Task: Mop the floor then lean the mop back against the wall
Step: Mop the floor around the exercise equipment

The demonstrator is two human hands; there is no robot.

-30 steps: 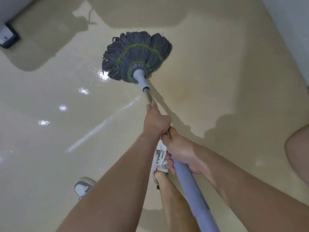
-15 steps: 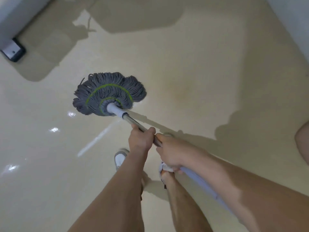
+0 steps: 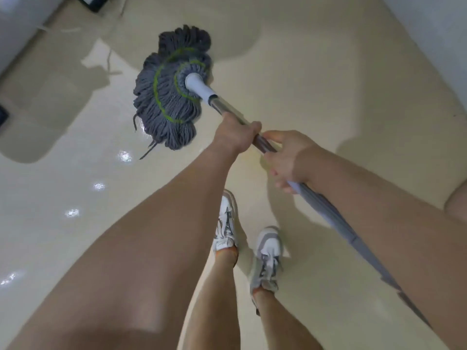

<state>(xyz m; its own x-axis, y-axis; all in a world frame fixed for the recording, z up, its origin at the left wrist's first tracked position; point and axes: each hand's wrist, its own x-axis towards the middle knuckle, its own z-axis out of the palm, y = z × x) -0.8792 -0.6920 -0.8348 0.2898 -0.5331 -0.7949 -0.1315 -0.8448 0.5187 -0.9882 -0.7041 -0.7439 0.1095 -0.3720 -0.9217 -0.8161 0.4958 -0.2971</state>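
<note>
Left hand (image 3: 237, 133), right hand (image 3: 288, 157) round mop (image 3: 171, 102)

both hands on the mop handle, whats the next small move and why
Probably draw the mop head back across the floor toward the shoes. The left hand and right hand both grip the handle, and the strands lie spread on the floor ahead of them.

Both bare arms reach forward and down, close together. The left hand (image 3: 236, 133) leads, its fingers curled over the mop handle (image 3: 220, 104) with the knuckles up. The right hand (image 3: 288, 157) grips the same handle just behind, thumb lying along the top and fingers wrapped underneath. The two hands are nearly touching.
</note>
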